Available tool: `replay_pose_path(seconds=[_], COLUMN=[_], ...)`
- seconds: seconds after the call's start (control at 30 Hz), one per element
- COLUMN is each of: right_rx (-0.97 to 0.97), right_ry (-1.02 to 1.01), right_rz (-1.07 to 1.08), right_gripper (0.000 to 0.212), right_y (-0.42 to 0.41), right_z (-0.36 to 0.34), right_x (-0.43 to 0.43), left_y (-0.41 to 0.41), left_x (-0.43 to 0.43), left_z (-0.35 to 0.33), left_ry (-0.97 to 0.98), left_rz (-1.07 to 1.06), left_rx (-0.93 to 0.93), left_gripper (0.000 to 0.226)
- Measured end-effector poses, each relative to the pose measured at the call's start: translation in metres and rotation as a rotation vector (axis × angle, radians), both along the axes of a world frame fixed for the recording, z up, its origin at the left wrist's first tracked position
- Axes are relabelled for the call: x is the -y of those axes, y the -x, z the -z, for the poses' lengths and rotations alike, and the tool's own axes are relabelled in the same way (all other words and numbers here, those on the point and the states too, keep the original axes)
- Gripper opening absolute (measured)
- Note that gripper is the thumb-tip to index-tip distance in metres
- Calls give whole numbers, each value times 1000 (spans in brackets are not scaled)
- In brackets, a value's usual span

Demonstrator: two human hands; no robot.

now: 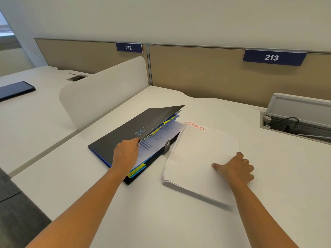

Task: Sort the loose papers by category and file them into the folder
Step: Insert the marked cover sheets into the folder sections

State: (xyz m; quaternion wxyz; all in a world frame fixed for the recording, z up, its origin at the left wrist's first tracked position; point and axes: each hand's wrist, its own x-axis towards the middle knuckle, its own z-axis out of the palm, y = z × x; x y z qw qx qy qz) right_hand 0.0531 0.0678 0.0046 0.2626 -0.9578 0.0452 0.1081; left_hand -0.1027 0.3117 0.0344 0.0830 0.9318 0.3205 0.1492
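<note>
Nearest to me, two bare forearms reach out over the white bench [161,221]. The right hand [236,169] is on the stack of papers [200,158]: thumb [215,165] laid flat across the top sheet, fingers curled at the stack's right edge, gripping it there. There's a ring [247,161] on one finger. The stack's near edge throws a shadow on the bench and looks blurred.

Just left of the papers, touching their edge, lies the folder [129,129], dark grey with a blue spine. The left hand [125,153] pinches the edge of its front cover, fingertips tucked underneath, and holds the cover raised at a slant. Printed sheets and blue dividers show in the gap, with yellow tabs [137,170] poking out at the near end. A grey strap [167,146] with a snap stands up at the folder's right side.

At the far corner of the top sheet, red handwriting [196,126] reads "SPORTS".

Further back, a white rounded screen [103,93] stands between this bench and the next one to the left, where a dark flat thing [16,89] lies. Off to the right, a cable hatch [295,126] is sunk into the bench, lid [300,106] up, a black lead inside.

Behind it all runs a tan panel [197,68] with blue plates, 212 [129,47] and 213 [272,57].
</note>
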Motion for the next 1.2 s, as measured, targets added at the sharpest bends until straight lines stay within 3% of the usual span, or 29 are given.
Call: replay_pose_path(seconds=[0.33, 0.57, 0.73, 1.0, 1.2], right_rx=[-107, 36, 15, -112, -140], right_ry=[-241, -457, -627, -587, -603], right_rz=[124, 84, 98, -123, -169], right_gripper=[79, 22, 30, 33, 28], right_y=[-4, -13, -24, -13, -5], right_z=[-9, -16, -43, -62, -66], right_x=[-1, 21, 40, 33, 4], left_y=[-1, -2, -8, -11, -12], left_x=[0, -4, -5, -4, -10], left_z=[-3, -5, -7, -14, -20], left_ry=[65, 83, 83, 80, 76], left_rz=[-15, -17, -9, 37, 24], left_rx=[45, 76, 77, 27, -9], left_gripper=[32, 31, 29, 28, 29])
